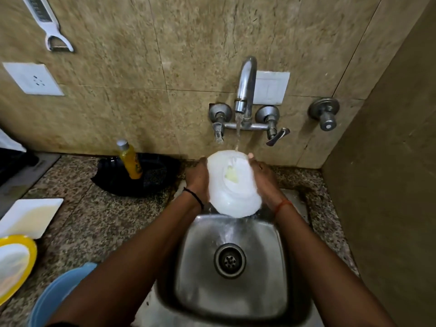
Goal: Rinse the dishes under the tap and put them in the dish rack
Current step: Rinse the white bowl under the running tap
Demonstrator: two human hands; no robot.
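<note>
My left hand (pixel 197 175) grips the white plate (pixel 232 185) at its nine o'clock edge; my right hand (pixel 264 178) grips it at three o'clock, fingertips curled over the rim. The plate is tilted, face toward me, above the far end of the sink (pixel 232 260), its twelve o'clock rim meeting the stream from the tap (pixel 245 90). A pale yellowish smear remains near the plate's centre. To rinse well, I judge the plate should turn so the stream crosses that smear, keeping the low edge over the basin so run-off sheets down to the drain (pixel 230 260).

From left: a yellow-rimmed plate (pixel 16 265), a square white plate (pixel 30 217) and a blue bowl (pixel 59 296) wait on the granite counter (pixel 106 220) at eight to nine o'clock; a yellow bottle (pixel 129 161) stands on a black pan (pixel 141 178) at ten o'clock. No dish rack is visible. At three o'clock a side wall (pixel 382 208) stands near, so open room for carrying the plate away lies leftward.
</note>
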